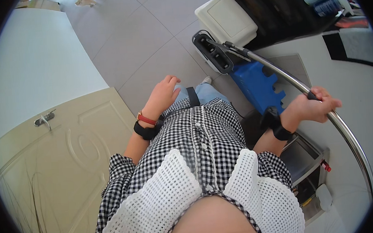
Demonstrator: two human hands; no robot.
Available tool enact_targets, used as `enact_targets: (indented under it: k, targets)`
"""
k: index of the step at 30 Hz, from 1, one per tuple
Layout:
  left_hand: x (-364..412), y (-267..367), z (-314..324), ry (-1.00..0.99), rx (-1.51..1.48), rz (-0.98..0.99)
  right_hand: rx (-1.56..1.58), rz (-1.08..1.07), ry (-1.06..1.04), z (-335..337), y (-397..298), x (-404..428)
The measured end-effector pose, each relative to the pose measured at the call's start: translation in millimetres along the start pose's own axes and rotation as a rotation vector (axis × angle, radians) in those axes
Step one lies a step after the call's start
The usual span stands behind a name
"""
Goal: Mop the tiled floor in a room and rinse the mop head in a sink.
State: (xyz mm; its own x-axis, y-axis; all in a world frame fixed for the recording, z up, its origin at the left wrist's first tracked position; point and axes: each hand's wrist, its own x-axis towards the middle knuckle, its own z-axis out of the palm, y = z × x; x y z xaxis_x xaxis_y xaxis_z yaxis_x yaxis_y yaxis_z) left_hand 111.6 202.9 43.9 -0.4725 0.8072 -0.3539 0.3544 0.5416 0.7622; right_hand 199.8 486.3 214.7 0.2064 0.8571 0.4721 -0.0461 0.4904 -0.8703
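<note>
My right hand (320,104) is wrapped around the shiny metal pole (292,82) of a mop, out to my right side. The pole slants down to a hinged joint and a flat mop head (230,50), seen nearly edge-on. Below and around that head is a narrow mop bucket (198,52) with a dark, slotted top; whether the head touches it I cannot tell. My left hand (163,93) hangs in front of my waist, holding nothing, its fingers loosely bent and apart.
A cream lidded bin (226,19) stands behind the bucket. Beside it is a blue plastic stool (257,82). Bottles (326,6) sit on a dark shelf at upper right. To the left is a beige door (62,151) with a lever handle (45,120). Grey floor tiles (142,38) lie ahead.
</note>
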Motion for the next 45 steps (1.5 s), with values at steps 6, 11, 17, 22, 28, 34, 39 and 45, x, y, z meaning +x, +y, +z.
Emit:
enact_targets:
  k: [6, 11, 17, 22, 28, 34, 39, 45]
  targets:
    - [3.0, -0.1, -9.4, 0.000, -0.050, -0.039, -0.039, 0.063, -0.024, -12.1, 37.3, -28.9]
    - [3.3, -9.4, -22.8, 0.025, 0.001, -0.038, -0.073, 0.053, -0.021, -21.1, 48.2, -51.2]
    - [-10.4, -24.0, -25.1, 0.062, 0.053, 0.013, -0.083, 0.103, -0.107, -47.5, 49.0, -81.1]
    - [-11.9, -32.1, -32.6, 0.067, 0.082, -0.016, -0.130, 0.026, -0.200, -51.5, 47.2, -107.0]
    - [-16.5, -35.5, -27.0, 0.041, 0.091, -0.011, -0.105, -0.071, -0.348, -51.5, 52.1, -129.3]
    - [-15.0, -24.7, -35.3, -0.001, -0.043, 0.001, -0.100, 0.056, -0.532, -39.3, 58.9, -150.3]
    - [19.6, 80.3, -79.5, 0.295, -0.383, 0.571, -0.226, 0.235, -0.740, -14.2, 48.6, -174.0]
    - [-15.0, 168.1, -139.6, 0.320, -0.798, 0.850, 0.086, 0.306, -0.940, -31.8, -40.1, -209.5]
